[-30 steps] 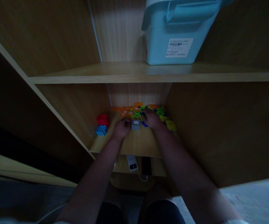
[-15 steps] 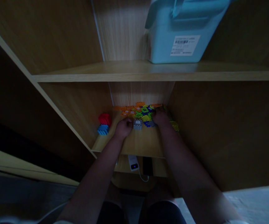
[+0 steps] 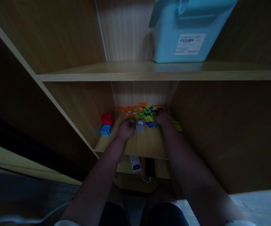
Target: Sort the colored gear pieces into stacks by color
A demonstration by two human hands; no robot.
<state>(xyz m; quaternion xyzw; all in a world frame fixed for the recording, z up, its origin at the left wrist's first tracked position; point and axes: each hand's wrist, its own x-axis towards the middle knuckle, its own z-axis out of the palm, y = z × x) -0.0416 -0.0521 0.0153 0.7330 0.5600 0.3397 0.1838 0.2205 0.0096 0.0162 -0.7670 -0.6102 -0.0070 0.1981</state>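
Both my arms reach into a low wooden shelf compartment (image 3: 137, 146). My left hand (image 3: 125, 128) is curled closed at the left side of a small grey-white block cube (image 3: 140, 125), touching it. My right hand (image 3: 163, 117) lies palm down among a heap of orange, green, yellow and blue interlocking plastic pieces (image 3: 145, 113) at the back of the compartment; its fingers are hidden in the dim light. A red block cube (image 3: 107, 119) and a blue block cube (image 3: 105, 129) stand at the left of the compartment.
A pale blue plastic bin (image 3: 182, 34) with a white label stands on the shelf above (image 3: 130, 73). Below the compartment lie a white power bank (image 3: 135, 164) with a cable and a dark phone (image 3: 150, 167). Wooden side panels close in left and right.
My right hand has moved from the middle of the heap, near the grey cube, to its right side. My left hand stays by the grey cube. The view has drifted slightly.
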